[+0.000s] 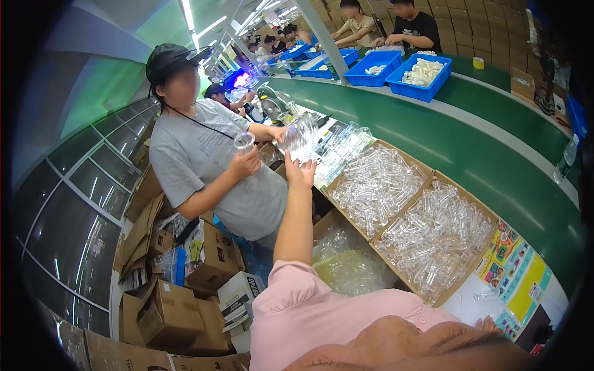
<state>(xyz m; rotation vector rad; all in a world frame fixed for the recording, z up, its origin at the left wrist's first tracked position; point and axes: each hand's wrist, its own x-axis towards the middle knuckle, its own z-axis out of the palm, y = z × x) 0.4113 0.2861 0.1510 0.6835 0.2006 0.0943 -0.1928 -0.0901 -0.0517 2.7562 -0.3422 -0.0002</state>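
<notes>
My left hand (301,171) is stretched out toward a co-worker, palm up and fingers spread, holding nothing that I can see. Just above its fingertips is a clear plastic piece (299,131), gripped by the co-worker's hand (278,134); whether my fingers touch it I cannot tell. In the co-worker's other hand (245,163) is a clear plastic cup-like part (244,141). Only the fingertips of my right hand (487,324) show at the lower right, laid apart on the table edge beside a colourful printed sheet (521,278); the rest of it is hidden.
Two shallow cardboard trays (429,179) hold many clear plastic parts. Beyond them runs a green conveyor (470,157), with blue bins (427,94) and people farther off. A fan (270,104) stands by the co-worker. Cardboard boxes (170,315) crowd the lower left.
</notes>
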